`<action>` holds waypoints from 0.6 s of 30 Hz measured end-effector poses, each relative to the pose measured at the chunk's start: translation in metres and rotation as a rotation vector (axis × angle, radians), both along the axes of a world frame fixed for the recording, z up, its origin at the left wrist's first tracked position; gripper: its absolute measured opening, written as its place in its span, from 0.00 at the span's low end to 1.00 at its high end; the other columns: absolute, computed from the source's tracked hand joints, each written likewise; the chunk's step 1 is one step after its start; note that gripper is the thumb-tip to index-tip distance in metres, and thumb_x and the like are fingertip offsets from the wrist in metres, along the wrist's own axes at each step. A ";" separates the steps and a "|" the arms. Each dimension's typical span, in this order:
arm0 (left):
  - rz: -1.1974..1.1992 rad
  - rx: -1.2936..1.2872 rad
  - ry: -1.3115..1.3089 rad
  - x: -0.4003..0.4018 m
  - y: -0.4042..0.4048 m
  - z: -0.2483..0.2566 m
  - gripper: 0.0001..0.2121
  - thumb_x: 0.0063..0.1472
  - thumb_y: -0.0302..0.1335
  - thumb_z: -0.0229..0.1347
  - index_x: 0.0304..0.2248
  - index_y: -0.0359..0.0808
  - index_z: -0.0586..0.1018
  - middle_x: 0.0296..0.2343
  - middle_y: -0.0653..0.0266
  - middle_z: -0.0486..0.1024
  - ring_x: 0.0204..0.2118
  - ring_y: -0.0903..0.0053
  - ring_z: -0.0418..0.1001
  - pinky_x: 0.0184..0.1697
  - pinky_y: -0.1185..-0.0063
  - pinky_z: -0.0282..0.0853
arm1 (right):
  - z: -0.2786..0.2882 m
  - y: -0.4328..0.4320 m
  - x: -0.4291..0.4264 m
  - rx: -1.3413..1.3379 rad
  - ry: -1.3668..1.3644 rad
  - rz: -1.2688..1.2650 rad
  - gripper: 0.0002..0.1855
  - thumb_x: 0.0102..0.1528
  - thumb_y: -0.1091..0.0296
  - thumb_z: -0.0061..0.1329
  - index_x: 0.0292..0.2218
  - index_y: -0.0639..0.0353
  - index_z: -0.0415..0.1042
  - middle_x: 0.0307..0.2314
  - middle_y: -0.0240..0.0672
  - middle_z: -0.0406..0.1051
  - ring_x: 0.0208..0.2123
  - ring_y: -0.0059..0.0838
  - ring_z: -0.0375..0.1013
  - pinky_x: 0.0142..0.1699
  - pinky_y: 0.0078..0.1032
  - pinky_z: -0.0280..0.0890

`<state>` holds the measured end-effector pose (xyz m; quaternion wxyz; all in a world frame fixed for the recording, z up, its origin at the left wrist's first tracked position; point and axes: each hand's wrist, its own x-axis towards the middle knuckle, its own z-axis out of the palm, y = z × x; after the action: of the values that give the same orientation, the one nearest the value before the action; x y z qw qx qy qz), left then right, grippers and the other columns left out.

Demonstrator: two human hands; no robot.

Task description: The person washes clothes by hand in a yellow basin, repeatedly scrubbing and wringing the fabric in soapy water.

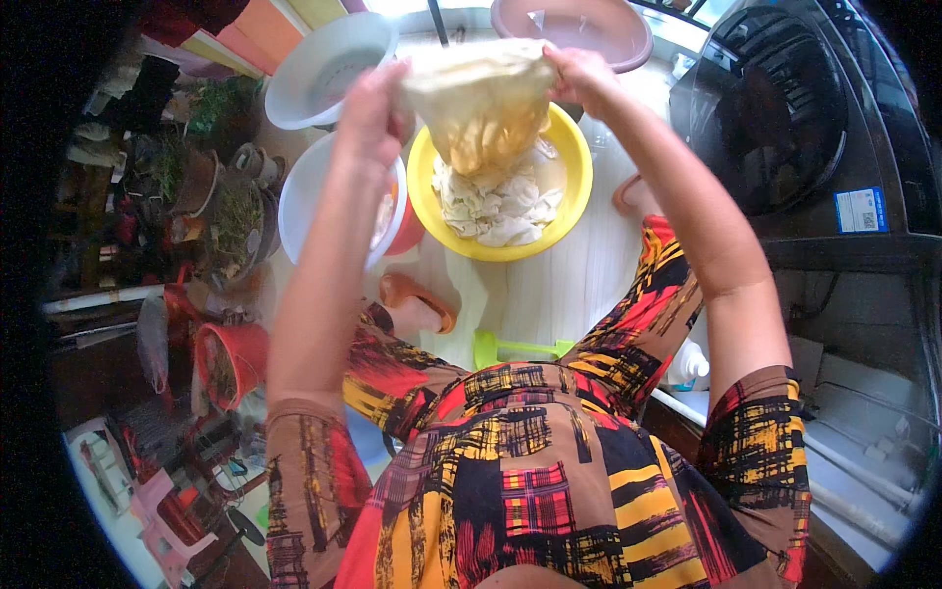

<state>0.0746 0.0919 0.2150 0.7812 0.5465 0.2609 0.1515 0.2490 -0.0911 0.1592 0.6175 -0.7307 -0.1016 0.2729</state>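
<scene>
A pale cream cloth [482,96] is stretched between my two hands above a yellow plastic basin [581,184]. My left hand [372,114], somewhat blurred, grips the cloth's left edge; my right hand [578,77] pinches its upper right corner. The cloth's lower part hangs down over the basin, and whether it touches the things below cannot be told. Crumpled whitish cloths [500,206] lie in the basin. Left of it stands a white basin [309,191], partly hidden by my left forearm, with some items in it.
A grey-white basin [294,88] and a brownish-pink basin [640,44] stand farther off. Potted plants [235,221] and a red bucket [254,353] line the left. A black front-loading washing machine [780,184] is at right. Between my legs is a green plastic stool [522,350].
</scene>
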 end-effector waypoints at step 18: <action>-0.060 0.239 0.493 -0.070 -0.004 -0.218 0.19 0.58 0.42 0.50 0.37 0.32 0.75 0.23 0.67 0.73 0.21 0.83 0.66 0.24 0.84 0.59 | -0.164 -0.031 -0.033 -0.397 0.163 0.176 0.34 0.50 0.38 0.41 0.37 0.66 0.73 0.30 0.41 0.72 0.31 0.30 0.70 0.37 0.23 0.62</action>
<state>0.0050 0.0880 -0.0033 0.6282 0.6627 0.4073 0.0202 0.2161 -0.1218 -0.0046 0.4418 -0.8017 -0.0591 0.3982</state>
